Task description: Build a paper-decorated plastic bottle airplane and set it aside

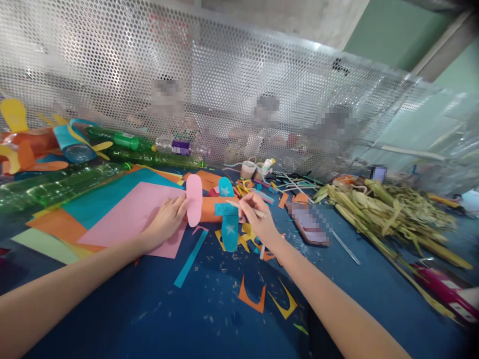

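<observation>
A toy airplane of craft paper lies sideways on the blue table in front of me. Its body is an orange tube, with a rounded pink piece at the left end. Across the body runs a blue wing bearing pale stars. My left hand grips the plane's left end, fingertips hidden behind the pink piece. In my right hand is a slim pale pen, its tip touching the blue strip on the body, where light outlines are drawn.
Coloured paper sheets lie under my left forearm. Green plastic bottles and finished-looking paper planes stand left. Paper scraps, a phone and dried husks spread across the right. A perforated metal screen rises behind.
</observation>
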The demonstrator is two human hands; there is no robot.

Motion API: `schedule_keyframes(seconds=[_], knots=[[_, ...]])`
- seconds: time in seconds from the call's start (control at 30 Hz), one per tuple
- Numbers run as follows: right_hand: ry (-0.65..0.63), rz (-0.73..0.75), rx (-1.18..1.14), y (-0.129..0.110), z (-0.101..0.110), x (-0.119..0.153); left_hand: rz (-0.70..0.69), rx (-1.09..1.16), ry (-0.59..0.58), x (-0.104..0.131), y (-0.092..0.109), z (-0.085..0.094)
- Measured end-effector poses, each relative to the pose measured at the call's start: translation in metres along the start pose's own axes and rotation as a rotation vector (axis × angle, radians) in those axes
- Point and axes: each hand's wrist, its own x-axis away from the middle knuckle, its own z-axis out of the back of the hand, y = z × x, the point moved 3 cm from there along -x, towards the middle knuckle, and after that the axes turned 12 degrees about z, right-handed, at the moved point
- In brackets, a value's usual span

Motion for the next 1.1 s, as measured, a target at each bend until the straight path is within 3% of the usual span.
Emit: schedule_keyframes(seconds=[0.37,1.1], knots=[[-0.059,-0.007,0.017,0.002,-0.012,0.001,-0.037,-0.003,0.030,0.001,0.001,0.001],[-0.062,-0.016,0.050,-0.002,-0.015,0.001,-0.033,-0.023,0.037,0.000,0.000,0.000]])
